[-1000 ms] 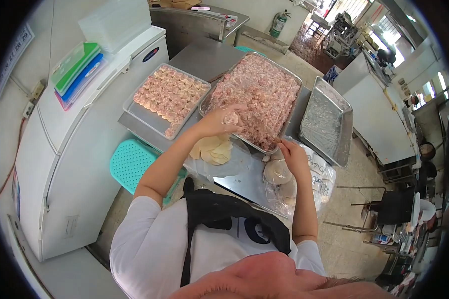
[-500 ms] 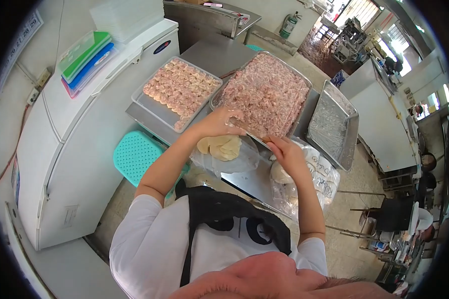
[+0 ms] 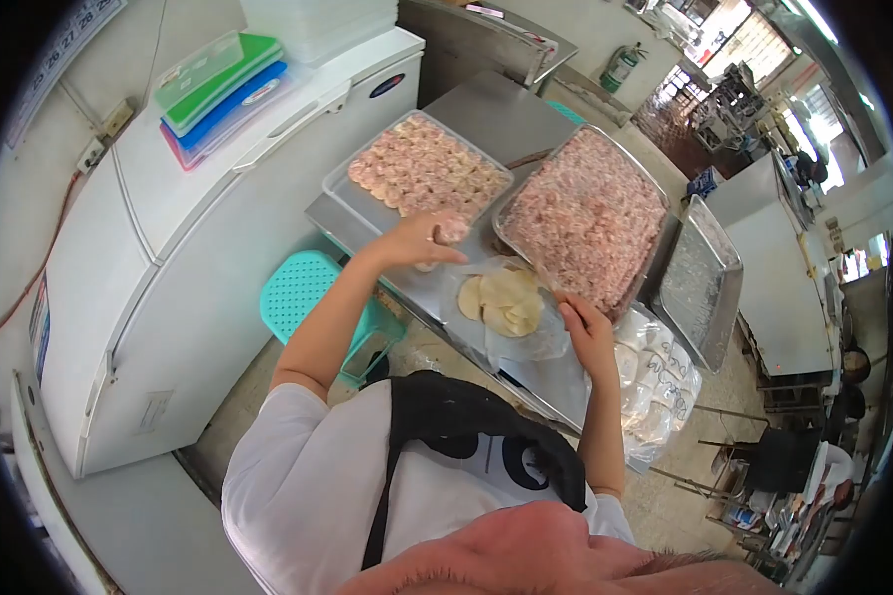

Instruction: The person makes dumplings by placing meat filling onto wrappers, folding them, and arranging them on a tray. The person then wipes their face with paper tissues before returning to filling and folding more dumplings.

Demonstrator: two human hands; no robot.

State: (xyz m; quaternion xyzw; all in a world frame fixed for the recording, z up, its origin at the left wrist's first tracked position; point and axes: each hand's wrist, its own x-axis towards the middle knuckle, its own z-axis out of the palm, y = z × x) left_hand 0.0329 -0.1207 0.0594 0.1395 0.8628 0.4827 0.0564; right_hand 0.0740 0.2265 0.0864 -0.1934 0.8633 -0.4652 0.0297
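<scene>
Right now the left hand (image 3: 415, 241) is at the near edge of the shallow tray (image 3: 369, 198), its fingers curled around a small piece topped with pinkish meat (image 3: 452, 229); whether it touches the tray cannot be told. Rows of similar filled pieces (image 3: 425, 162) cover much of that tray, on the left of the metal table (image 3: 486, 109). Over at the near side of the deep pan (image 3: 522, 250), the right hand (image 3: 592, 337) has its fingers closed on the end of a thin tool (image 3: 549, 285), which points toward the ground meat (image 3: 593, 208) heaped in the pan. Between the hands, pale round wrappers (image 3: 506, 301) overlap on a clear plastic sheet (image 3: 474, 331). Farther right are a plastic-wrapped bundle (image 3: 655, 382), near, and a metal tray (image 3: 700, 283), just beside the pan.
</scene>
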